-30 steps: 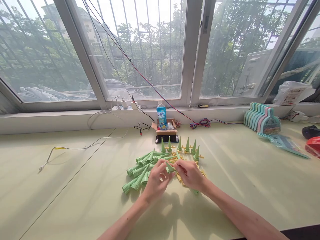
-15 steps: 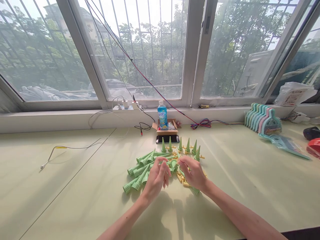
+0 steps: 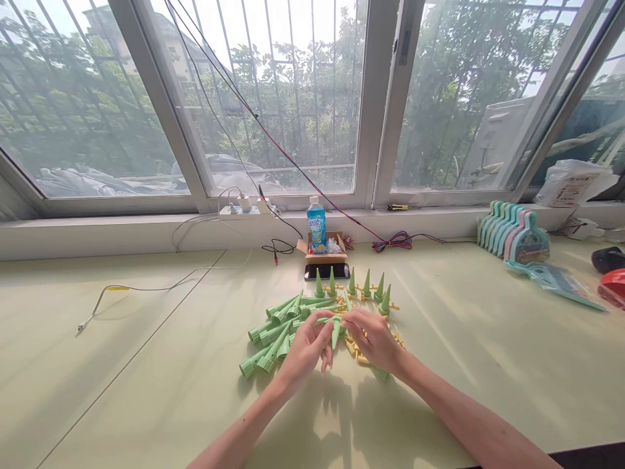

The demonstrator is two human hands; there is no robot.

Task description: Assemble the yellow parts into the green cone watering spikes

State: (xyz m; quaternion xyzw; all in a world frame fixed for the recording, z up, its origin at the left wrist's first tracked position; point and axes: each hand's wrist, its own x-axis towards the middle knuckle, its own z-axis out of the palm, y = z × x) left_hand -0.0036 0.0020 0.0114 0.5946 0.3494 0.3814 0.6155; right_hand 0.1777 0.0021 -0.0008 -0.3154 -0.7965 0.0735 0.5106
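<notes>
My left hand (image 3: 308, 344) is closed around a green plastic cone (image 3: 336, 332) whose point tilts downward. Just right of it, my right hand (image 3: 374, 337) pinches at the cone's upper end, and whatever lies between those fingertips is too small to make out. To the left of my hands lies a heap of green cones (image 3: 266, 335) with wide ribbed ends. Small yellow plastic pieces (image 3: 362, 358) lie loose beneath and beside my right hand. Behind it, several green cones (image 3: 366, 285) stand upright with yellow pieces at their bases.
A black phone (image 3: 327, 271) lies behind the cones, in front of a small cardboard box (image 3: 319, 258) with a blue bottle (image 3: 317, 225). Cables (image 3: 393, 242) run along the sill side. Teal and pink handled items (image 3: 512, 231) stand at the right, near a flat teal packet (image 3: 554, 283).
My hands have come together at the fingertips. The cone between them now points downward, and my left fingers have closed in on it.
</notes>
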